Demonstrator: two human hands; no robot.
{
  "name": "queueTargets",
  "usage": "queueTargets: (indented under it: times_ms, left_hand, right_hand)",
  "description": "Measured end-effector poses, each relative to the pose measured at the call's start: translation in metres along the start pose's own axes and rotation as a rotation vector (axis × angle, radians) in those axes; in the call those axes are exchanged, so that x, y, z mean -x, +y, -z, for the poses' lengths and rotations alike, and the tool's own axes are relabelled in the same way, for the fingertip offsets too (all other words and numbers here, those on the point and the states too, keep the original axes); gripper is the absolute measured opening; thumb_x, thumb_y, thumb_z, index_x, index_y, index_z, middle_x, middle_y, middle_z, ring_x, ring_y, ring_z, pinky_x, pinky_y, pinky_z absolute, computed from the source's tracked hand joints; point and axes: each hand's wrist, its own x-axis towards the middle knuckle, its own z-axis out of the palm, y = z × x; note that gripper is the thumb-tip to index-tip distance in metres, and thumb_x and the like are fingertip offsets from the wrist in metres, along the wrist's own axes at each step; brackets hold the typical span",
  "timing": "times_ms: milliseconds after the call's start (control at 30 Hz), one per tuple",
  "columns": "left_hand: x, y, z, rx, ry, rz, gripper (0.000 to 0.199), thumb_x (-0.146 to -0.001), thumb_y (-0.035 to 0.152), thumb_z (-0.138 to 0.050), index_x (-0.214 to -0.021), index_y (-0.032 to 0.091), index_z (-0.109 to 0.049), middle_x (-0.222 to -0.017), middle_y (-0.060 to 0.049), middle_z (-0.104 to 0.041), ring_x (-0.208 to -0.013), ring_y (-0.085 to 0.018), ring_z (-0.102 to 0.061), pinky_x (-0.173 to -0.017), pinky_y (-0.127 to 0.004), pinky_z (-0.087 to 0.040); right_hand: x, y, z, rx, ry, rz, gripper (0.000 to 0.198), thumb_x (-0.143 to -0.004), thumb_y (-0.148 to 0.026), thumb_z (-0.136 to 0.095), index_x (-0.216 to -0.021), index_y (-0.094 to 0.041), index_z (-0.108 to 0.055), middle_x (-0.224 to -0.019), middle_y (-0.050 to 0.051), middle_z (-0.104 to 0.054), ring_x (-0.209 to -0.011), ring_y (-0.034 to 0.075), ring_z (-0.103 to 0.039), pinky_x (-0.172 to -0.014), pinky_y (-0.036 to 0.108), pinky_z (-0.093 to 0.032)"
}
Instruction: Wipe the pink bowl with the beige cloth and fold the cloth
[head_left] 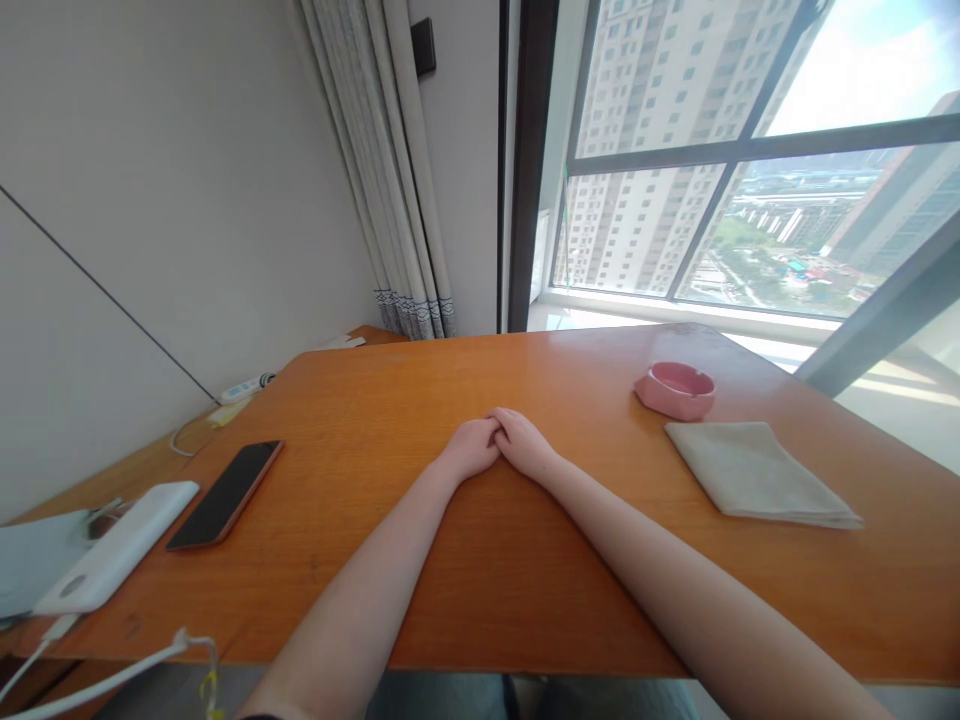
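Observation:
Both my hands rest together on the orange-brown wooden table (360, 400), near its middle. My left hand (472, 447) is closed, and its fingertips are hidden where the two hands meet. My right hand (526, 446) is closed too, its fingers lying over those of the left. No object shows in either hand. To the right, apart from my hands, lies a folded light grey cloth (754, 470). Just behind the cloth stands a pink ashtray (675, 391). Over on the left a phone (227, 495) lies flat with its dark screen up.
Beside the phone is a white power bank (120, 550) with a white cable (112, 680) near the table's front left corner. A power strip (244, 389) lies by the wall at the back left. A curtain (405, 200) and a large window stand beyond the table.

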Motion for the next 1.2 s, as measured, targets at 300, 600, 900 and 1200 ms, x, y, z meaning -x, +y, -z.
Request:
queueTargets:
  times_ms: [300,600,900,1200]
  left_hand:
    - [0.000,-0.001,-0.001,0.008,0.011,-0.008,0.034,-0.078,0.016,-0.047,-0.107,0.018,-0.064,-0.104,-0.008,-0.069,-0.094,-0.023,-0.064,-0.084,-0.032,-0.049]
    - [0.000,0.001,0.000,0.008,0.011,0.000,0.031,-0.077,0.016,-0.046,-0.102,0.018,-0.064,-0.100,-0.008,-0.069,-0.090,-0.022,-0.064,-0.079,-0.030,-0.048]
    - [0.001,0.002,0.006,0.094,-0.015,0.009,0.027,-0.084,0.029,-0.045,-0.103,0.021,-0.064,-0.072,-0.001,-0.062,-0.070,-0.015,-0.058,-0.068,-0.025,-0.043]
    - [0.002,-0.001,0.004,0.133,0.011,-0.009,0.025,-0.084,0.029,-0.045,-0.100,0.021,-0.063,-0.068,0.001,-0.059,-0.067,-0.015,-0.056,-0.065,-0.025,-0.041]
  right_hand:
    - [0.000,-0.004,0.004,0.011,-0.011,-0.009,0.033,-0.076,-0.005,-0.040,-0.100,-0.017,-0.060,-0.102,0.008,-0.064,-0.099,0.019,-0.056,-0.091,0.033,-0.042]
    - [0.000,-0.002,0.001,0.017,-0.028,0.007,0.033,-0.076,-0.006,-0.040,-0.101,-0.016,-0.060,-0.100,0.009,-0.064,-0.097,0.019,-0.056,-0.091,0.033,-0.043]
    - [0.012,0.001,0.087,0.402,0.490,-0.073,0.046,-0.075,-0.007,-0.039,-0.116,-0.021,-0.052,-0.141,0.008,-0.037,-0.137,0.026,-0.022,-0.112,0.056,-0.008]
    - [0.062,0.081,0.175,0.623,0.684,-0.714,0.044,-0.082,-0.046,-0.048,-0.114,-0.016,-0.053,-0.139,0.019,-0.034,-0.128,0.039,-0.024,-0.098,0.059,-0.024]
